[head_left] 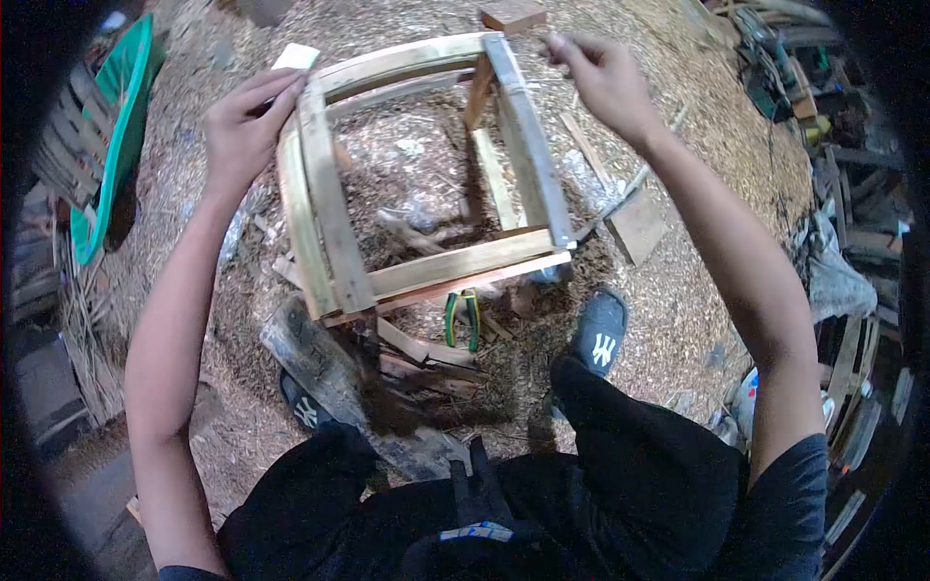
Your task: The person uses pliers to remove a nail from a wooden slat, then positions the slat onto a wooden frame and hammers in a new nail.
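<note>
A box-like wooden frame [334, 203] of pale slats stands in front of me, its middle open to the ground below. My left hand [250, 131] is closed at its far left corner, thumb against the slat. A small white piece [295, 58] sticks out just beyond those fingers. To the right of the frame's far right corner, my right hand [608, 89] is raised with fingers curled into a pinch; I cannot tell what is in them. A greyish slat [528, 136] forms the frame's right side. Pliers with green and yellow handles [463, 320] lie below its near edge.
Wood shavings [697, 290] cover the ground. A wooden block [513, 15] lies beyond the frame, and a flat board piece [636, 228] to its right. A green-rimmed object [121, 145] stands at left. A weathered plank [320, 353] rests between my slippered feet; scrap wood [852, 339] piles up at right.
</note>
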Motion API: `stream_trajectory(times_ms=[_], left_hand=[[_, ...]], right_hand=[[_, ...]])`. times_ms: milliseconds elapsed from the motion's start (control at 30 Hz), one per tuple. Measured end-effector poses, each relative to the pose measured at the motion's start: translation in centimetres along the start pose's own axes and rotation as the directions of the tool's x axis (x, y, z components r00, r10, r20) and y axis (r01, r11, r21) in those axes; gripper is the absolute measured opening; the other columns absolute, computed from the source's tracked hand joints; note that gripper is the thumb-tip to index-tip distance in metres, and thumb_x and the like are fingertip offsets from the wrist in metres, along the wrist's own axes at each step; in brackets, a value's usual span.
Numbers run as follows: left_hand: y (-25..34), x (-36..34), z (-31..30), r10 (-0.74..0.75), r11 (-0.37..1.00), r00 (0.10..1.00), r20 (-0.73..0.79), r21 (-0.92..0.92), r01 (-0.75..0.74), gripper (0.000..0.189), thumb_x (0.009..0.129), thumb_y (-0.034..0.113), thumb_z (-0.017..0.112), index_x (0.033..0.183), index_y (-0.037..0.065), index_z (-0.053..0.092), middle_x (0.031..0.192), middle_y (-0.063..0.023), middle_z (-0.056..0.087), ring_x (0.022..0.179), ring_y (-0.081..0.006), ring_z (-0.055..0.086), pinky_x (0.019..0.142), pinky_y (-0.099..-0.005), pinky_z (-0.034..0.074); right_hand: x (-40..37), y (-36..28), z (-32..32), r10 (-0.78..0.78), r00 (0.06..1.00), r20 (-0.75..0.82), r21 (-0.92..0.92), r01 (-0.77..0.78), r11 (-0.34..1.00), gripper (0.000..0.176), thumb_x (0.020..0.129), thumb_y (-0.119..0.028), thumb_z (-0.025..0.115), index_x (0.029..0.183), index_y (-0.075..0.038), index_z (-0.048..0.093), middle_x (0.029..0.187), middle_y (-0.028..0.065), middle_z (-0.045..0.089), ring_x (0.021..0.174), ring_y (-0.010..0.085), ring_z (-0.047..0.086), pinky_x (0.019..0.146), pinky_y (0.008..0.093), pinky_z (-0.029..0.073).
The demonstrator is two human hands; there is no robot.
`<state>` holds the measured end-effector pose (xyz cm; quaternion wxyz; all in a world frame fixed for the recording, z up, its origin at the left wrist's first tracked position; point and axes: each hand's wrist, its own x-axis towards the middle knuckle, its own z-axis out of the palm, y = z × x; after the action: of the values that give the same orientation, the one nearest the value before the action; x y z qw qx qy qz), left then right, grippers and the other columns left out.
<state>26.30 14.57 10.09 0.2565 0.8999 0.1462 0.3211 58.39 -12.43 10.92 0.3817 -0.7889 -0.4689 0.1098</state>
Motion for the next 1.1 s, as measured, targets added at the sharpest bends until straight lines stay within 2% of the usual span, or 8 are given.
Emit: stream_trajectory(times_ms=[167, 233, 367, 500, 700, 833, 967, 1100], left_hand=[[0.5, 0.0, -0.2, -0.072, 0.997, 0.997, 0.01, -0.005, 0.072, 0.022, 0.095, 0.009, 0.074, 0.116, 0.002, 0.078, 0.116, -0.0124, 0.077, 0.11, -0.0195, 0.071, 0.097, -0.0302, 0.053], [0.6, -0.1, -0.3, -0.075, 0.997, 0.997, 0.024, -0.004, 0.075, 0.022, 0.095, 0.009, 0.074, 0.116, 0.002, 0.077, 0.117, -0.0132, 0.076, 0.11, -0.0201, 0.071, 0.098, -0.0308, 0.052], [0.0, -0.1, -0.2, -0.083, 0.996, 0.996, 0.022, 0.024, 0.082, 0.022, 0.096, 0.007, 0.073, 0.117, 0.001, 0.077, 0.117, -0.0142, 0.076, 0.111, -0.0215, 0.071, 0.1, -0.0331, 0.052], [0.5, 0.0, -0.4, -0.071, 0.996, 0.997, 0.013, 0.052, 0.07, 0.021, 0.094, 0.006, 0.073, 0.114, 0.001, 0.078, 0.115, -0.015, 0.077, 0.109, -0.023, 0.072, 0.099, -0.0335, 0.053], [1.6, 0.0, -0.3, -0.112, 0.992, 0.994, 0.005, 0.065, 0.112, 0.022, 0.094, 0.009, 0.073, 0.114, 0.003, 0.079, 0.115, -0.0147, 0.077, 0.111, -0.0232, 0.071, 0.099, -0.0336, 0.053], [1.4, 0.1, 0.0, -0.065, 0.996, 0.997, -0.044, 0.059, 0.068, 0.019, 0.093, 0.011, 0.075, 0.11, 0.005, 0.08, 0.11, -0.0142, 0.078, 0.104, -0.0229, 0.074, 0.093, -0.033, 0.056], [0.6, -0.2, 0.3, -0.026, 0.998, 0.998, -0.062, 0.059, 0.029, 0.018, 0.093, 0.014, 0.075, 0.108, 0.006, 0.081, 0.109, -0.0118, 0.079, 0.099, -0.0211, 0.076, 0.09, -0.0327, 0.059], [1.0, 0.0, 0.0, -0.036, 0.999, 0.998, -0.055, 0.035, 0.038, 0.019, 0.092, 0.016, 0.077, 0.107, 0.006, 0.081, 0.11, -0.0117, 0.078, 0.1, -0.0208, 0.075, 0.09, -0.0329, 0.059]], right_hand=[[-6.2, 6.1, 2.6, 0.184, 0.974, 0.13, -0.064, -0.177, 0.982, 0.035, 0.102, -0.033, 0.064, 0.115, -0.004, 0.077, 0.097, 0.0198, 0.078, 0.089, 0.028, 0.076, 0.085, 0.0395, 0.056], [-7.1, 6.5, 2.9, 0.398, 0.862, 0.314, -0.135, -0.374, 0.918, 0.034, 0.101, -0.032, 0.064, 0.117, -0.005, 0.077, 0.098, 0.0228, 0.076, 0.09, 0.03, 0.075, 0.085, 0.0414, 0.056], [-9.0, 9.5, 5.7, 0.302, 0.915, 0.27, -0.12, -0.279, 0.953, 0.033, 0.099, -0.031, 0.067, 0.117, -0.005, 0.076, 0.093, 0.0216, 0.076, 0.084, 0.0325, 0.074, 0.084, 0.0435, 0.057], [-9.3, 10.4, 7.7, 0.425, 0.824, 0.374, -0.216, -0.368, 0.904, 0.035, 0.095, -0.031, 0.073, 0.106, 0.002, 0.074, 0.094, 0.0235, 0.075, 0.091, 0.0326, 0.074, 0.086, 0.0412, 0.057], [-10.1, 10.2, 8.6, 0.427, 0.847, 0.315, -0.109, -0.415, 0.903, 0.042, 0.099, -0.024, 0.067, 0.129, 0.004, 0.061, 0.113, 0.0274, 0.071, 0.102, 0.0371, 0.07, 0.092, 0.045, 0.055], [-7.0, 6.0, 4.0, 0.549, 0.817, 0.175, 0.109, -0.57, 0.814, 0.043, 0.105, -0.019, 0.055, 0.143, 0.003, 0.049, 0.099, 0.0178, 0.069, 0.072, 0.0202, 0.065, 0.061, 0.0365, 0.052], [-3.0, -0.8, -1.8, 0.205, 0.977, -0.064, 0.153, -0.193, 0.969, 0.041, 0.107, -0.018, 0.055, 0.143, 0.001, 0.054, 0.089, 0.0074, 0.069, 0.064, 0.0072, 0.053, 0.051, 0.0251, 0.041], [-1.4, -9.0, -3.5, -0.055, 0.986, 0.158, -0.018, 0.059, 0.998, 0.044, 0.107, -0.014, 0.054, 0.151, -0.01, 0.053, 0.094, 0.0034, 0.07, 0.07, 0.0063, 0.052, 0.061, 0.0219, 0.045]])
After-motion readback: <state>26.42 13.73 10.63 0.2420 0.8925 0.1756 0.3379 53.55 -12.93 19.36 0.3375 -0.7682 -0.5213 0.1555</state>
